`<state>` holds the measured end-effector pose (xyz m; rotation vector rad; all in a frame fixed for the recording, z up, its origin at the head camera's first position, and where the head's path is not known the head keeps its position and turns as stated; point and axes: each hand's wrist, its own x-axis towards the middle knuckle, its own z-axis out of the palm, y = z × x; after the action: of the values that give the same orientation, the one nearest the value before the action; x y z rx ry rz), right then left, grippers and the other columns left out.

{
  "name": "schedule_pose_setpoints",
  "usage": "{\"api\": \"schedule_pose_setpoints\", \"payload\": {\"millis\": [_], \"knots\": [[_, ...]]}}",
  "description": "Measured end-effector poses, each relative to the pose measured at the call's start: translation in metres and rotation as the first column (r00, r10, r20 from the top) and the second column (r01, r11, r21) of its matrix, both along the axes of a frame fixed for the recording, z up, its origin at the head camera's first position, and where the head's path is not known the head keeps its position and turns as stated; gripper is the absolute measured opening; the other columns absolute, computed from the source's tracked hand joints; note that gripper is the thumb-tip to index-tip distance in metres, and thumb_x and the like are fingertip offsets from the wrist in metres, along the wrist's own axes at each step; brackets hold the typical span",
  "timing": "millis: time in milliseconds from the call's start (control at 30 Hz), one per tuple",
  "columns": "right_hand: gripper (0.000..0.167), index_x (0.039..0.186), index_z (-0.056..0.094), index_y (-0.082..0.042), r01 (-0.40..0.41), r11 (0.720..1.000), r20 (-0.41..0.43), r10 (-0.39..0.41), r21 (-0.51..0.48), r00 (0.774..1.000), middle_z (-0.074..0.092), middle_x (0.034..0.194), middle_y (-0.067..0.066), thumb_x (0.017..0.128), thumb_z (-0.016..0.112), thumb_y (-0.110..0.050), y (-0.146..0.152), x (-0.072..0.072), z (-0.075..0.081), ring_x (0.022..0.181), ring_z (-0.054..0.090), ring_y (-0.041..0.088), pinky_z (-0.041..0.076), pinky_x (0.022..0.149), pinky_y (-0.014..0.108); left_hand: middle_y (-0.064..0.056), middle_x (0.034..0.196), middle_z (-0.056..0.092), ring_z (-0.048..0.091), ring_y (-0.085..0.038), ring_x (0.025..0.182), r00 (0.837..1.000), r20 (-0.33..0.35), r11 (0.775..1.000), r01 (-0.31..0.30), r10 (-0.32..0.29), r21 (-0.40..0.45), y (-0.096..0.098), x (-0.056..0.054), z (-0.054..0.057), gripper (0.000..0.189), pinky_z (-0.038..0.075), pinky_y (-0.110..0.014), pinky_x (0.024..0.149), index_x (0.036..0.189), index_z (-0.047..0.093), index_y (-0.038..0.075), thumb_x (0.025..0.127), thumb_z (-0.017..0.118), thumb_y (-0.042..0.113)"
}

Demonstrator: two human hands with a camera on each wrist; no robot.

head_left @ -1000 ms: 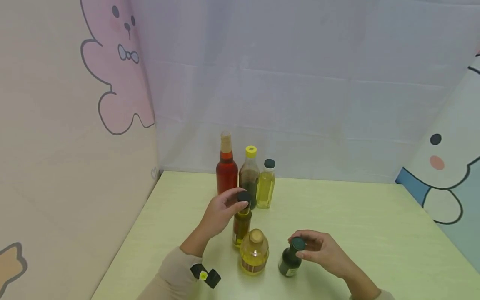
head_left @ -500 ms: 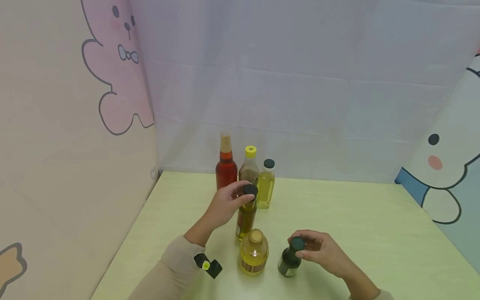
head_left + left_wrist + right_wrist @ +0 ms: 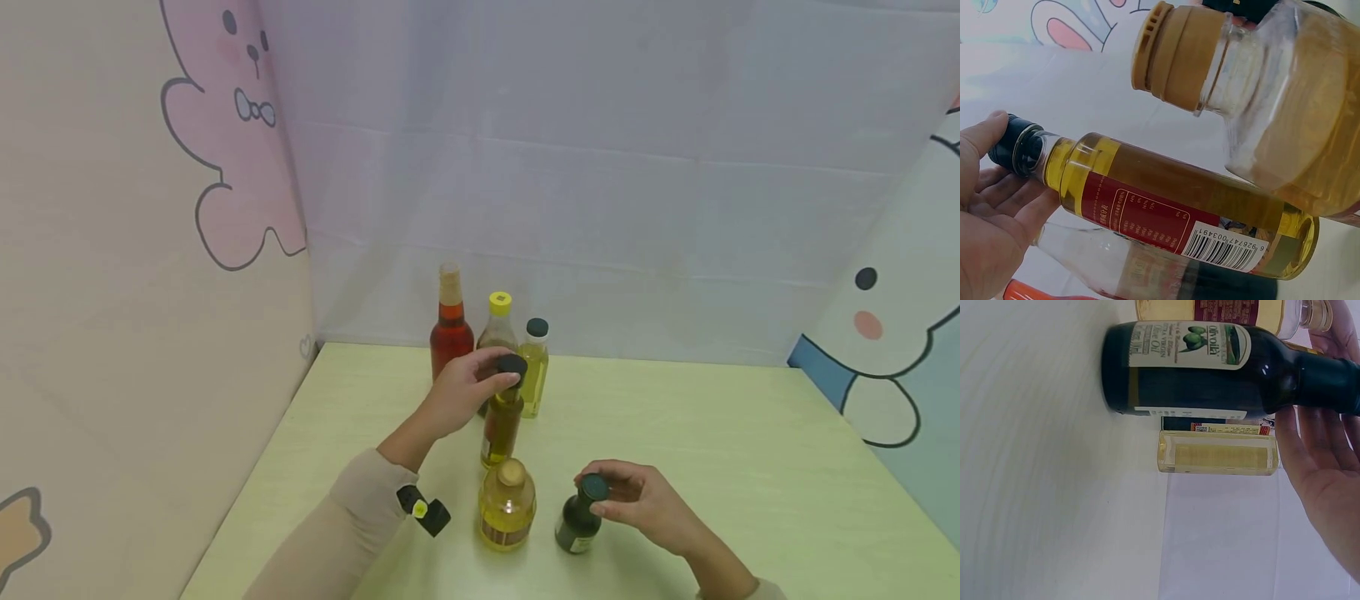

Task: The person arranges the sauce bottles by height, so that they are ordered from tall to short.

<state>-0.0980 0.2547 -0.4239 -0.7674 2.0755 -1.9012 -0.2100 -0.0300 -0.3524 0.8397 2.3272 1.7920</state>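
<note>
In the head view my left hand (image 3: 459, 396) grips the black cap of a slim oil bottle (image 3: 501, 432). That bottle carries a red label and barcode, seen in the left wrist view, and is full of yellow oil. Whether its base touches the table cannot be told. My right hand (image 3: 643, 505) holds a small dark green olive oil bottle (image 3: 577, 527) around its neck, under the green cap. The bottle stands upright, its olive label (image 3: 1191, 345) visible in the right wrist view. Between the two hands is a squat clear oil bottle (image 3: 507, 512) with a tan cap.
Behind my left hand, a red bottle (image 3: 452, 342), a yellow-capped bottle (image 3: 499, 329) and a square dark-capped oil bottle (image 3: 535, 371) stand in a row. The pale table (image 3: 712, 450) ends at a curtain (image 3: 600, 208); a printed wall (image 3: 112, 292) borders its left side.
My left hand has carried the slim oil bottle away from me and slightly right, toward the back row. The right hand and the olive oil bottle stay put.
</note>
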Motion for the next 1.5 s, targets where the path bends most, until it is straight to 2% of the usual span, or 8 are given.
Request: {"api": "schedule_pose_setpoints", "payload": {"millis": [400, 667, 900, 1133, 1400, 1500], "knots": [[0.027, 0.120, 0.057, 0.010, 0.003, 1.000, -0.009, -0.003, 0.003, 1.000, 0.067, 0.113, 0.009, 0.093, 0.059, 0.005, 0.001, -0.002, -0.004, 0.104, 0.065, 0.023, 0.053, 0.085, 0.032, -0.006, 0.119, 0.065, 0.061, -0.020, 0.110, 0.999, 0.032, 0.999, 0.030, -0.029, -0.021, 0.021, -0.010, 0.009, 0.042, 0.048, -0.038, 0.095, 0.132, 0.059, 0.006, 0.094, 0.067, 0.023], [0.027, 0.120, 0.056, 0.011, 0.008, 1.000, -0.027, -0.008, 0.002, 1.000, 0.067, 0.113, 0.007, 0.093, 0.058, 0.006, 0.000, -0.003, -0.004, 0.105, 0.065, 0.023, 0.053, 0.085, 0.032, -0.005, 0.120, 0.065, 0.061, -0.020, 0.111, 0.998, 0.053, 0.999, 0.025, -0.024, -0.031, 0.030, -0.014, 0.015, 0.041, 0.047, -0.036, 0.097, 0.131, 0.058, 0.006, 0.095, 0.067, 0.023], [0.027, 0.120, 0.056, 0.012, 0.017, 1.000, -0.020, -0.017, 0.011, 1.000, 0.068, 0.113, 0.007, 0.093, 0.059, 0.006, 0.000, -0.002, -0.005, 0.104, 0.065, 0.022, 0.053, 0.085, 0.031, -0.008, 0.121, 0.064, 0.060, -0.020, 0.113, 0.998, 0.035, 0.998, 0.049, -0.048, -0.033, 0.035, -0.019, 0.017, 0.042, 0.046, -0.034, 0.097, 0.131, 0.057, 0.003, 0.095, 0.067, 0.021], [0.027, 0.119, 0.058, 0.008, 0.041, 0.999, 0.002, -0.041, 0.036, 0.999, 0.068, 0.112, 0.008, 0.093, 0.061, 0.003, 0.000, -0.002, -0.005, 0.103, 0.065, 0.023, 0.053, 0.085, 0.032, -0.009, 0.121, 0.065, 0.061, -0.020, 0.110, 1.000, 0.018, 0.998, 0.022, -0.021, -0.062, 0.046, -0.021, 0.020, 0.043, 0.048, -0.034, 0.095, 0.133, 0.056, 0.004, 0.095, 0.067, 0.021], [0.026, 0.118, 0.060, 0.007, 0.063, 0.995, 0.020, -0.065, 0.072, 0.998, 0.067, 0.111, 0.011, 0.093, 0.062, 0.001, 0.000, -0.002, -0.004, 0.102, 0.065, 0.025, 0.053, 0.084, 0.033, 0.001, 0.113, 0.067, 0.061, -0.013, 0.106, 0.999, 0.033, 0.994, 0.010, -0.006, -0.106, 0.061, -0.025, 0.022, 0.037, 0.048, -0.034, 0.094, 0.128, 0.062, 0.015, 0.094, 0.067, 0.028], [0.026, 0.118, 0.060, 0.007, 0.072, 0.994, 0.025, -0.074, 0.085, 0.997, 0.067, 0.111, 0.011, 0.093, 0.062, 0.000, 0.000, -0.001, -0.004, 0.102, 0.065, 0.025, 0.053, 0.085, 0.033, 0.001, 0.113, 0.066, 0.061, -0.013, 0.106, 1.000, 0.027, 0.995, 0.003, -0.001, -0.104, 0.065, -0.027, 0.024, 0.037, 0.048, -0.034, 0.093, 0.128, 0.062, 0.014, 0.094, 0.067, 0.028]]}}
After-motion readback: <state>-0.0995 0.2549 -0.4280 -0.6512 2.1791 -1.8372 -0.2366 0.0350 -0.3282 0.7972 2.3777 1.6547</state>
